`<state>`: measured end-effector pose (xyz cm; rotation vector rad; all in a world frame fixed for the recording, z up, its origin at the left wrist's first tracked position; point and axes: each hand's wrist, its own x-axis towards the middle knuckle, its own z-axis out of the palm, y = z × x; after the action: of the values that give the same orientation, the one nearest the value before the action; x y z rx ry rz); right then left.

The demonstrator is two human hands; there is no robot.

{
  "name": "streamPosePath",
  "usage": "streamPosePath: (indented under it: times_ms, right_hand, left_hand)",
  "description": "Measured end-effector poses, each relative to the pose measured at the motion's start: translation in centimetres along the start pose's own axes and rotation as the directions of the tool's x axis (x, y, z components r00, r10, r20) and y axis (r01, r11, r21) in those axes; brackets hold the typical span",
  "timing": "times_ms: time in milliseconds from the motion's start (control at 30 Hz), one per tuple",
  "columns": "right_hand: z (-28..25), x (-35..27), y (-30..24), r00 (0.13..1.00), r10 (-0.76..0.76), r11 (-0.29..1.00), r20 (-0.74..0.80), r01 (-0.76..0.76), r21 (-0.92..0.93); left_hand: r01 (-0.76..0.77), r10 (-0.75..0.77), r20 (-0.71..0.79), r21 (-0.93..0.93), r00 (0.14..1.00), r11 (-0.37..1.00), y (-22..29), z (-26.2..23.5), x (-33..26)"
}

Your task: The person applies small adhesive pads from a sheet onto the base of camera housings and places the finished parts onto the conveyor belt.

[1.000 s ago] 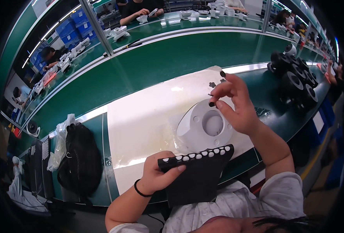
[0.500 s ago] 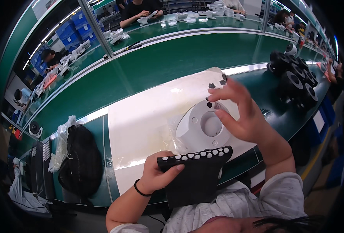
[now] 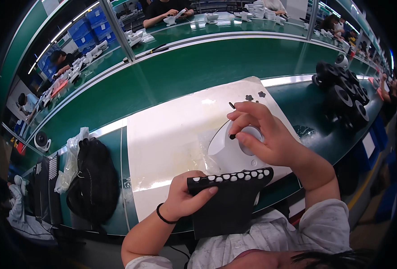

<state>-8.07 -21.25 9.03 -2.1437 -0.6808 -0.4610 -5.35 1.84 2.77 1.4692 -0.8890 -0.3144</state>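
Note:
My left hand [image 3: 183, 197] grips a black sheet [image 3: 221, 213] by its left end. The sheet is bent over at the top, showing rows of pale round spots. My right hand [image 3: 270, 139] is over a white rounded housing [image 3: 223, 157] with a wide round opening. Its thumb and a finger close on a small black round pad [image 3: 232, 136] right at the housing's face; whether the pad touches the face I cannot tell. Another small black pad [image 3: 231, 105] sits at the index fingertip. The hand hides part of the housing.
The housing lies on a white board [image 3: 158, 152] with clear plastic film. Dark flower-shaped bits [image 3: 249, 97] are at its far corner. Several black round units [image 3: 342, 89] stand at right. A black bag [image 3: 97, 184] is at left. People work across the green bench [image 3: 185, 67].
My right hand has come nearer and left, its thumb and finger closing on a black pad at the housing. My left hand still holds the sheet. The view has shifted slightly.

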Motion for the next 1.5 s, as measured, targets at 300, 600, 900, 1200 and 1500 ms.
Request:
streamPosePath:
  times_ms: [300, 600, 900, 1200, 1500]
  right_hand:
    - [-0.3, -0.6, -0.7, 0.976, -0.2, 0.953, -0.082, 0.175, -0.247]
    - [-1.2, -1.3, -2.1, 0.984, -0.144, 0.921, 0.108, 0.173, -0.35]
    - [-1.6, -4.2, 0.2, 0.997, 0.05, 0.994, -0.052, -0.045, 0.095]
    - [-1.9, -4.4, -0.7, 0.996, 0.018, 0.975, 0.087, 0.002, -0.221]
    - [-2.7, -4.6, -1.2, 0.989, -0.065, 0.933, 0.134, 0.108, -0.343]
  left_hand:
    - [-0.006, 0.006, 0.021, -0.011, 1.0, 1.0, -0.2, 0.0, 0.0]
    - [-0.029, 0.029, 0.032, 0.01, 0.999, 1.0, -0.7, -0.2, -0.2]
    - [-0.026, 0.024, 0.047, 0.03, 0.999, 0.999, -0.8, 0.0, 0.1]
    - [-0.07, 0.07, 0.03, 0.003, 0.997, 0.998, -0.8, 0.4, 0.5]
    - [-0.027, 0.024, 0.047, 0.05, 0.999, 0.998, -0.6, 0.4, 0.6]
